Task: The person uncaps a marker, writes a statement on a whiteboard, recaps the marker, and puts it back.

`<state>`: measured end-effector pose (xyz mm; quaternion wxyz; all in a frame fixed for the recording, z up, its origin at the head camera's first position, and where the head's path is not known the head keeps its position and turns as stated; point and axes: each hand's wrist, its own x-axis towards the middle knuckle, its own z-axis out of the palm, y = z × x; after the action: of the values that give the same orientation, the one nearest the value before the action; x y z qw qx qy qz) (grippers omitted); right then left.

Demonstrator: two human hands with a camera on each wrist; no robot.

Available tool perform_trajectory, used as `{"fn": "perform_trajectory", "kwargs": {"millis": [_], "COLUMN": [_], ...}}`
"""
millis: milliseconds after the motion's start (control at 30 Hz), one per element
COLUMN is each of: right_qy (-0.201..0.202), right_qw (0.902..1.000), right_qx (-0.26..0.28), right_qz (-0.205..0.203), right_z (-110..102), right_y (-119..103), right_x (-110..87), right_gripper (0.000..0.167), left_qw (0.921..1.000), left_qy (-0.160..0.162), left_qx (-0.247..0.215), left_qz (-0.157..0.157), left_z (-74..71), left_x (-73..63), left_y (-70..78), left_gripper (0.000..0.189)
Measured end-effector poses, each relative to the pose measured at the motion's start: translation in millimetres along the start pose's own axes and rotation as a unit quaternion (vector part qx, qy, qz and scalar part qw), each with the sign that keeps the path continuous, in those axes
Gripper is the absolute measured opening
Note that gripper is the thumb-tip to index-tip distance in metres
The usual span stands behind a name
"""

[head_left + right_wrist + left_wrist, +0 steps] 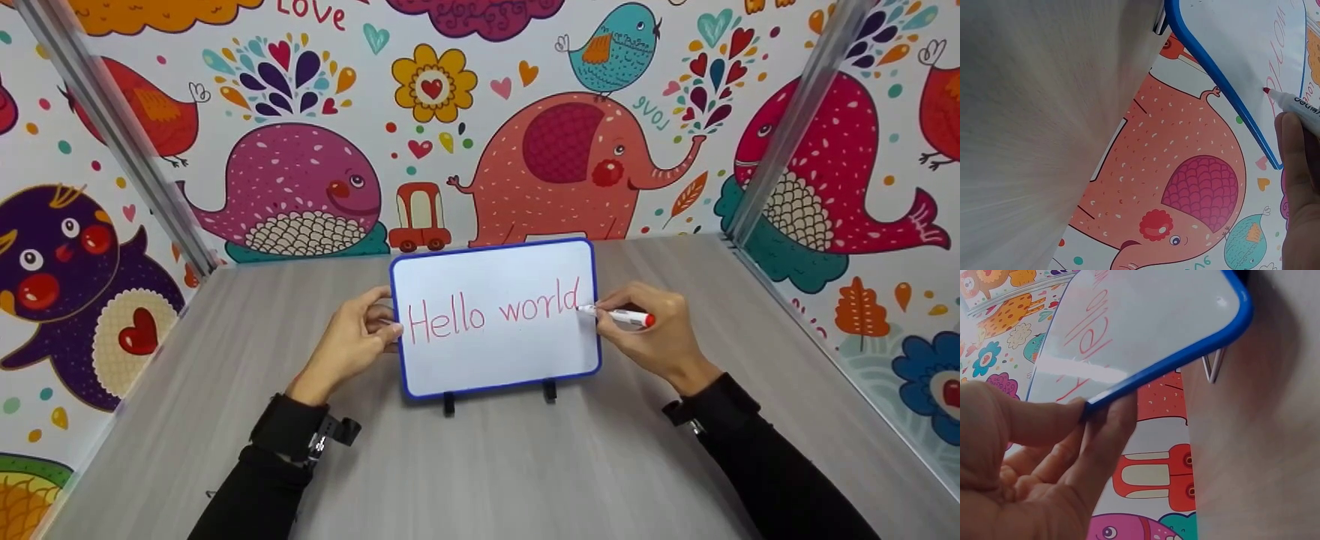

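A small whiteboard [495,360] with a blue frame stands tilted back on the table, bearing "Hello world" in red. My left hand [356,337] pinches its left edge, thumb on the front and fingers behind, as the left wrist view shows with the hand [1044,455] at the blue rim [1168,360]. At the board's right side my right hand [652,326] holds a white marker [626,317] with a red end. Its red tip is at the letter "d"; in the right wrist view the marker [1297,109] points at the writing, though contact is hard to tell.
Two black feet [449,403] of a stand show under the board's lower edge. The grey wood-grain table [480,472] spreads around it. Walls printed with cartoon animals [555,172] rise behind and at both sides, with metal posts [124,150] at the corners.
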<state>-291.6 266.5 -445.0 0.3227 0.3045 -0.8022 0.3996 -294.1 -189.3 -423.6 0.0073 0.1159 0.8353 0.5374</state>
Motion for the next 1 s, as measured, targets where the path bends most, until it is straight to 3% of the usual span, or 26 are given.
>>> {"fn": "perform_trajectory", "kwargs": {"millis": [300,533,733,1000], "right_qy": [0.007,0.055,0.084,0.087], "right_qw": [0.9999,0.9985,0.9961,0.9956], "right_qx": [-0.008,0.005,-0.021,-0.033], "right_qz": [0.003,-0.005,-0.019,-0.016], "right_z": [-3.4,-8.1,-8.6,-5.5], "right_y": [1.8,-0.4,0.2,2.4], "right_x": [1.4,5.9,9.2,7.7], "right_gripper": [0.014,0.02,0.022,0.022], "left_qw": [0.9999,0.9998,0.9999,0.9999], "left_qy": [0.005,0.006,0.006,0.006], "left_qx": [0.013,0.019,0.013,0.011], "left_qz": [-0.003,-0.005,0.003,0.011], "left_z": [0.1,0.0,0.2,1.0], "left_x": [1.9,2.4,2.5,1.4], "left_y": [-1.3,-1.8,-1.6,-0.3], "left_gripper": [0.057,0.057,0.057,0.055]}}
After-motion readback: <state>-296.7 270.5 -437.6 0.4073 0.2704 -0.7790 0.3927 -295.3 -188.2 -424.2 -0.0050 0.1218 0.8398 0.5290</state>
